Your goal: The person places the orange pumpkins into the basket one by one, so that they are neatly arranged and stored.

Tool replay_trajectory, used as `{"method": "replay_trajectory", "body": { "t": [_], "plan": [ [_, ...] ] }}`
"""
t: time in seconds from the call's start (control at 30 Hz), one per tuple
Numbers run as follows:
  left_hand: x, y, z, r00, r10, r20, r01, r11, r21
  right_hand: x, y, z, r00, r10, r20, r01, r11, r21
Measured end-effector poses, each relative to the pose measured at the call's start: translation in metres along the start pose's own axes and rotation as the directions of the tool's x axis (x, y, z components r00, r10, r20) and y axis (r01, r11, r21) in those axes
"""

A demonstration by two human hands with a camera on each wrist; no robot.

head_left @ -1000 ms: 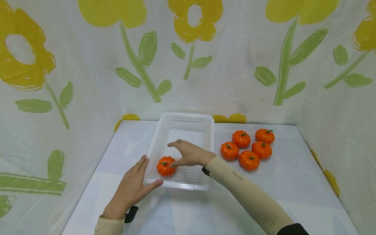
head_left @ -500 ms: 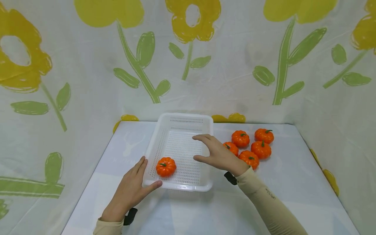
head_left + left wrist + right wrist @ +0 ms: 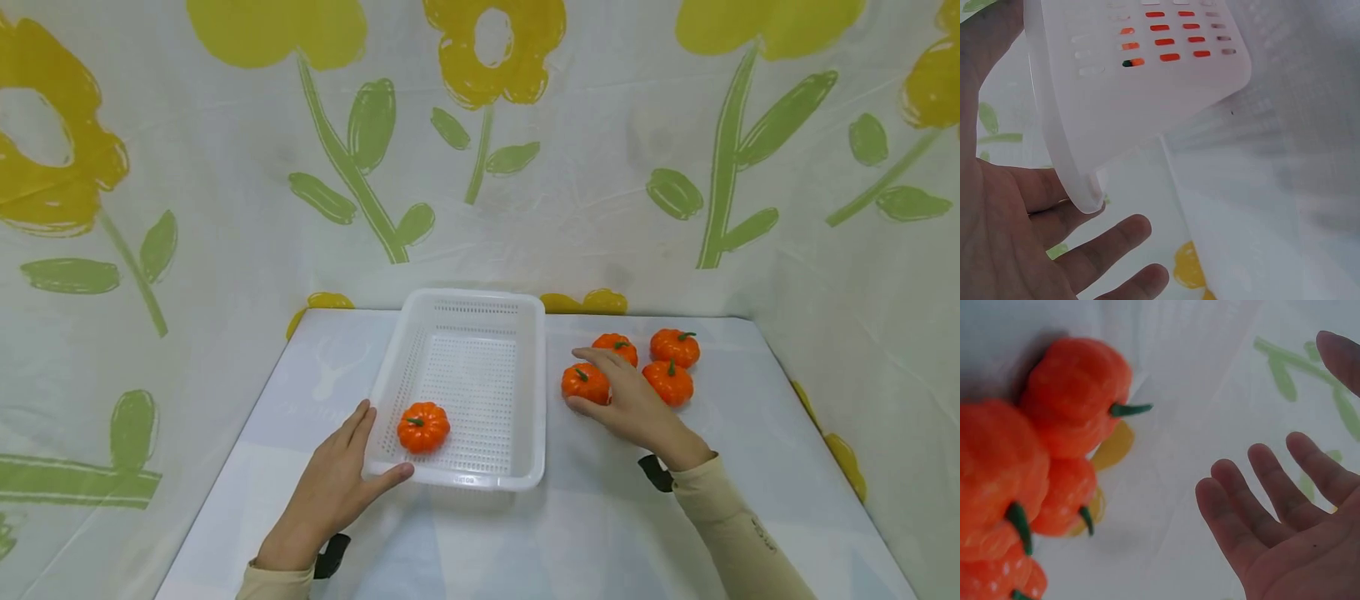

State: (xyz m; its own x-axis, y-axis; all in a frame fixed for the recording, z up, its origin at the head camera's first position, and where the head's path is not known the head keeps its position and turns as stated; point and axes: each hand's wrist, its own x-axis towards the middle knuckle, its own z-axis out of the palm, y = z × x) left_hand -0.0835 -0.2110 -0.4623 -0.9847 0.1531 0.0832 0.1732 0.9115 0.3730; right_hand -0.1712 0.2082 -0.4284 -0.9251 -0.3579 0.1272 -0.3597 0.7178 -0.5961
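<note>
Flowered cloth (image 3: 150,208), white with yellow blooms and green leaves, hangs behind and to both sides of a pale table (image 3: 480,542). At the left, the left hand (image 3: 330,492) lies flat on the table against the near left corner of a white perforated basket (image 3: 525,400), fingers straight along its left wall and thumb stretched across its near rim; the left wrist view shows those fingers loosely spread beneath the basket's corner (image 3: 1079,187), holding nothing. Inside the basket, in its near left part, sits one small orange pumpkin (image 3: 423,427) with a green stem, its colour showing through the slots in the wrist view. Right of the basket, well clear of its wall, a cluster of more small orange pumpkins stands on the table. The right hand (image 3: 630,404) hovers low over this cluster with fingers extended and slightly parted, thumb by the near side of the leftmost pumpkin (image 3: 585,383) and fingertips reaching toward the one behind it (image 3: 617,343); whether it touches them I cannot tell. The right wrist view shows the palm open, fingers (image 3: 1254,506) relaxed and apart, nothing gripped, with the pumpkins just beside it. Two more pumpkins (image 3: 671,367) sit at the cluster's right. A beige sleeve (image 3: 735,533) covers the right forearm.
</note>
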Motion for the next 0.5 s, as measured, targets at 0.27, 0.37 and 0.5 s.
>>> {"method": "replay_trajectory", "body": {
  "t": [0.27, 0.37, 0.5],
  "plan": [
    [0.002, -0.001, 0.001, 1.000, 0.012, -0.005, -0.012, 1.000, -0.008, -0.021, 0.040, -0.011, 0.997, 0.065, -0.047, -0.066, 0.998, -0.018],
    [0.002, -0.001, 0.001, 1.000, 0.006, 0.002, -0.006, 1.000, -0.011, -0.030, 0.054, -0.011, 0.992, 0.112, -0.053, -0.114, 0.993, -0.038],
    [0.001, -0.001, 0.000, 1.000, 0.009, -0.006, -0.009, 1.000, -0.012, -0.038, 0.068, -0.011, 0.987, 0.145, -0.075, -0.150, 0.985, -0.079]
  ]
}}
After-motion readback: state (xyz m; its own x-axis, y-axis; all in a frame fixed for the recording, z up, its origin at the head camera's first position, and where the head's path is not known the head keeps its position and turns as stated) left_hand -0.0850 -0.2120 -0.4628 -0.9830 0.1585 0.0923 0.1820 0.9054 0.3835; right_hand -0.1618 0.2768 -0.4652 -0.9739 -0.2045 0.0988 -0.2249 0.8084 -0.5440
